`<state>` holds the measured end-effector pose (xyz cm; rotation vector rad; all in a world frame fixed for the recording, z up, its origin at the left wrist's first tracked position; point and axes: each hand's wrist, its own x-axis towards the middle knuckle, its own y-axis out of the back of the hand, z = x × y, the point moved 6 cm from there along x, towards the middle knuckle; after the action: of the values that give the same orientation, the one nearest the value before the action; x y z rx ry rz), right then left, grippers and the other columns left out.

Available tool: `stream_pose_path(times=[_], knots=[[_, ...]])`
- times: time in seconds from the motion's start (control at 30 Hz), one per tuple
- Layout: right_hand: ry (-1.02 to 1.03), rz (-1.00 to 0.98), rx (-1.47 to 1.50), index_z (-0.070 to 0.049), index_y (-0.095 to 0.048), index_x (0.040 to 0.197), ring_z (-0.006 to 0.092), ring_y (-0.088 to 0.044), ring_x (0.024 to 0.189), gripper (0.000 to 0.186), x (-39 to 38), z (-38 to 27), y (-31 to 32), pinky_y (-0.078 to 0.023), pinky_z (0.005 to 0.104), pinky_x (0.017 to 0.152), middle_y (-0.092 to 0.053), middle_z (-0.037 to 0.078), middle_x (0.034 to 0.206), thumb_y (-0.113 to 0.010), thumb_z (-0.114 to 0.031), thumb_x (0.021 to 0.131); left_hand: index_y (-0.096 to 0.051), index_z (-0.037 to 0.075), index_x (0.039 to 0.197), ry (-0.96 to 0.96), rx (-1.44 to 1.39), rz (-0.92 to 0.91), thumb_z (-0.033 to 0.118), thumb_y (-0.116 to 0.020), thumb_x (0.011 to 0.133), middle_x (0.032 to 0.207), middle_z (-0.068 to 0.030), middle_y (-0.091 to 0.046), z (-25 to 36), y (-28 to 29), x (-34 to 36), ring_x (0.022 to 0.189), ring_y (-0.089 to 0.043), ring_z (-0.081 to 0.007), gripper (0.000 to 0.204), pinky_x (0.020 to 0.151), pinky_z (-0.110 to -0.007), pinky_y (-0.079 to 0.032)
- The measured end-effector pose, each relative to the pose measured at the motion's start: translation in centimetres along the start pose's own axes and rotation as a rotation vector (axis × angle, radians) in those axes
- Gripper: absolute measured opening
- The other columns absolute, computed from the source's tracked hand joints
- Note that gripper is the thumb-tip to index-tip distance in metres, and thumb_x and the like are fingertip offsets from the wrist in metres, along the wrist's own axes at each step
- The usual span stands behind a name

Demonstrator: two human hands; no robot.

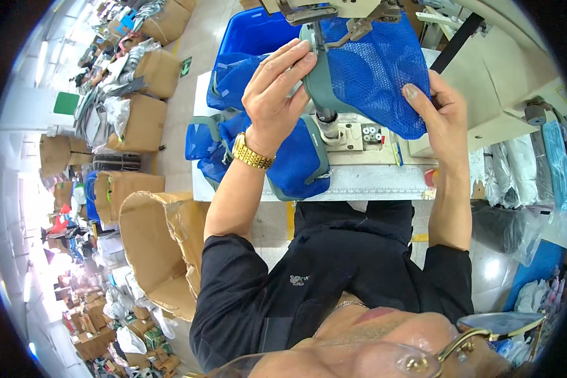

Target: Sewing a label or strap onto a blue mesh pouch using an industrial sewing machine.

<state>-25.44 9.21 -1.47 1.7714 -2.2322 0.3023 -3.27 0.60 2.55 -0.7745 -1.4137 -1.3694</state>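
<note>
A blue mesh piece with a grey-green band point(326, 79) along its edge sits at the sewing machine's needle area point(319, 39). My left hand point(276, 88) grips the banded edge on the left, its fingers close together beside the post under the machine head. On the other side, my right hand point(444, 113) pinches the mesh at its lower right corner, thumb on top. The fingers under the cloth are hidden. More blue mesh pieces point(296, 160) with grey-green edging lie on the table, left of the machine and below my left wrist.
The white table point(372, 183) has a ruled front edge. Small bobbins point(372, 134) sit in a tray by the machine base. A blue bin point(249, 31) stands behind the table. To the left is a large open cardboard box point(148, 242); plastic-wrapped material point(513, 167) hangs at right.
</note>
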Motion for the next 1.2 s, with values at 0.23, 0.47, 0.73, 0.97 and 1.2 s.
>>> stream_pose_path(times=[0.23, 0.47, 0.73, 0.97, 1.2], knots=[[0.310, 0.042, -0.325, -0.001, -0.054, 0.135, 0.0175, -0.064, 0.098, 0.059, -1.6, -4.0, -1.1, -0.049, 0.0304, 0.089, -0.066, 0.013, 0.116, -0.075, -0.018, 0.083, -0.074, 0.002, 0.103, 0.008, 0.008, 0.013, -0.006, -0.071, 0.071, 0.112, -0.0120, -0.071, -0.2, 0.0, -0.2, 0.108, -0.067, -0.0283, 0.033, 0.091, -0.036, -0.054], [0.268, 0.045, -0.262, -0.004, -0.063, 0.126, 0.0143, -0.062, 0.100, 0.036, -1.5, -3.2, -1.4, -0.048, 0.0274, 0.089, -0.069, 0.010, 0.114, -0.068, -0.007, 0.090, -0.074, 0.003, 0.102, -0.003, 0.016, 0.021, -0.004, -0.073, 0.068, 0.113, -0.0118, -0.070, -0.1, -0.2, -0.5, 0.108, -0.067, -0.0289, 0.035, 0.092, -0.036, -0.054], [0.278, 0.040, -0.274, -0.003, -0.065, 0.123, 0.0141, -0.063, 0.098, 0.033, -1.0, -3.2, -2.0, -0.049, 0.0269, 0.088, -0.069, 0.011, 0.114, -0.066, -0.007, 0.091, -0.074, 0.003, 0.101, -0.030, 0.038, 0.028, 0.001, -0.077, 0.067, 0.112, -0.0116, -0.070, 0.2, -0.1, -0.5, 0.108, -0.066, -0.0295, 0.035, 0.091, -0.037, -0.054], [0.328, -0.017, -0.271, -0.001, -0.064, 0.122, 0.0188, -0.066, 0.101, 0.033, -0.7, -3.9, -3.7, -0.049, 0.0287, 0.090, -0.069, 0.013, 0.115, -0.066, -0.005, 0.089, -0.074, 0.004, 0.099, -0.071, 0.058, 0.021, 0.000, -0.076, 0.068, 0.109, -0.0101, -0.070, 0.8, 0.0, -0.4, 0.107, -0.066, -0.0287, 0.032, 0.090, -0.037, -0.055], [0.273, -0.025, -0.249, -0.001, -0.066, 0.119, 0.0205, -0.068, 0.100, 0.031, -0.8, -3.8, -4.7, -0.051, 0.0289, 0.087, -0.070, 0.015, 0.114, -0.068, -0.008, 0.089, -0.074, 0.004, 0.100, -0.074, 0.004, -0.005, -0.001, -0.076, 0.070, 0.109, -0.0102, -0.071, -0.2, 0.1, 0.0, 0.106, -0.067, -0.0283, 0.030, 0.090, -0.036, -0.055]])
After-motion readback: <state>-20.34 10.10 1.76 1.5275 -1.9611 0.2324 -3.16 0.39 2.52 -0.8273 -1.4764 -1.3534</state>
